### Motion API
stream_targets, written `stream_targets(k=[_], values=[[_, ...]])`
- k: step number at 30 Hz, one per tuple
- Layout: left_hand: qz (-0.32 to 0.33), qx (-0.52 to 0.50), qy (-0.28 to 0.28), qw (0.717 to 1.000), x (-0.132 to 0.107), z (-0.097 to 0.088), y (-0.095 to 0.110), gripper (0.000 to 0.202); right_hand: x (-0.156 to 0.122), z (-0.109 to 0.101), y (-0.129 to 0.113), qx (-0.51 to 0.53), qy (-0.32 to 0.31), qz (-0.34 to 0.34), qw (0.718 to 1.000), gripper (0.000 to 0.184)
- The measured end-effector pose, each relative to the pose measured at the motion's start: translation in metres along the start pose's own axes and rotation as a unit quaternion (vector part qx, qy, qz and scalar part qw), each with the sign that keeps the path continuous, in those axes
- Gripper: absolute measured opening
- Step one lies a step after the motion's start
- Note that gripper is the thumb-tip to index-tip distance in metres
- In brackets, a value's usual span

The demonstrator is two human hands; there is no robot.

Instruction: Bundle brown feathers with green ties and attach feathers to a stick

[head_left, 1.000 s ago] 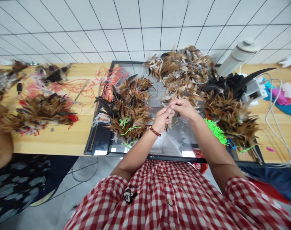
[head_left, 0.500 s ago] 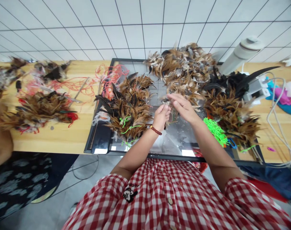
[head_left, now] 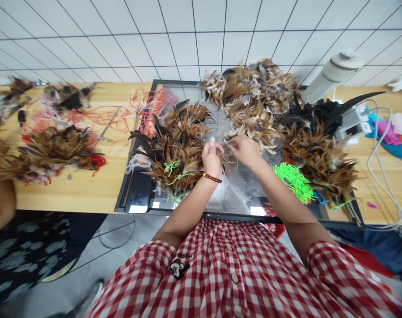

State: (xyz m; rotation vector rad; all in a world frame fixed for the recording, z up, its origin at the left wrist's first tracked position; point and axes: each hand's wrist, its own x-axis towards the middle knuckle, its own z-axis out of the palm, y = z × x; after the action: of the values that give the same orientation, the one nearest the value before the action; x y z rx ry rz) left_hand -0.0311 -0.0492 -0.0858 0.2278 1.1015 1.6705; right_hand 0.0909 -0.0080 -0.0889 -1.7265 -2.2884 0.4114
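Observation:
My left hand point(head_left: 212, 158), with a beaded bracelet at its wrist, is closed around a few feathers point(head_left: 223, 164); their tips poke out below the fingers. Close by on the right, my right hand point(head_left: 243, 150) has thumb and fingers pinched together at the lower edge of a loose heap of brown feathers point(head_left: 253, 104). What sits in that pinch is too small to make out. Left of my hands lies a pile of brown feather bunches point(head_left: 182, 150), some tied with bright green cord point(head_left: 171, 167).
A dark-framed glass panel point(head_left: 234, 213) lies under the work. To the right are a green cord bundle point(head_left: 295, 182), more feather bunches point(head_left: 333, 170), blue-handled scissors point(head_left: 320, 198), a white bottle point(head_left: 333, 75) and a cable point(head_left: 373, 163). A co-worker's arm point(head_left: 1, 190) is at far left.
My right hand has gone from extended fingers near the left hand to a pinch, slightly apart on the right. My left hand has shifted a little left, still gripping feathers.

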Motion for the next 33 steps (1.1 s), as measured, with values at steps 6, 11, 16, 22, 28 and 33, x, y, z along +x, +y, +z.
stream_targets(k=[6, 11, 16, 22, 28, 33], values=[[-0.024, 0.025, -0.011, 0.999, -0.003, 0.0, -0.003, 0.037, 0.006, 0.006, 0.004, 0.079, 0.036, 0.011, 0.996, 0.018], [-0.024, 0.035, -0.019, 0.999, -0.002, 0.0, -0.008, 0.036, -0.006, -0.006, -0.003, 0.36, 0.061, 0.011, 0.931, 0.02], [0.03, 0.052, -0.029, 0.998, 0.0, -0.006, -0.02, 0.032, -0.019, -0.004, -0.023, 0.422, 0.051, 0.021, 0.905, 0.024], [0.087, 0.084, -0.064, 0.991, 0.002, -0.012, -0.03, 0.028, -0.028, -0.004, -0.031, 0.267, 0.109, -0.016, 0.957, 0.021], [0.021, 0.087, -0.051, 0.995, 0.0, -0.008, -0.02, 0.029, -0.032, -0.012, -0.022, 0.241, 0.086, -0.094, 0.962, 0.026], [-0.03, 0.067, -0.083, 0.994, -0.013, 0.001, -0.008, 0.04, -0.016, -0.007, 0.0, 0.408, 0.083, -0.065, 0.907, 0.047]])
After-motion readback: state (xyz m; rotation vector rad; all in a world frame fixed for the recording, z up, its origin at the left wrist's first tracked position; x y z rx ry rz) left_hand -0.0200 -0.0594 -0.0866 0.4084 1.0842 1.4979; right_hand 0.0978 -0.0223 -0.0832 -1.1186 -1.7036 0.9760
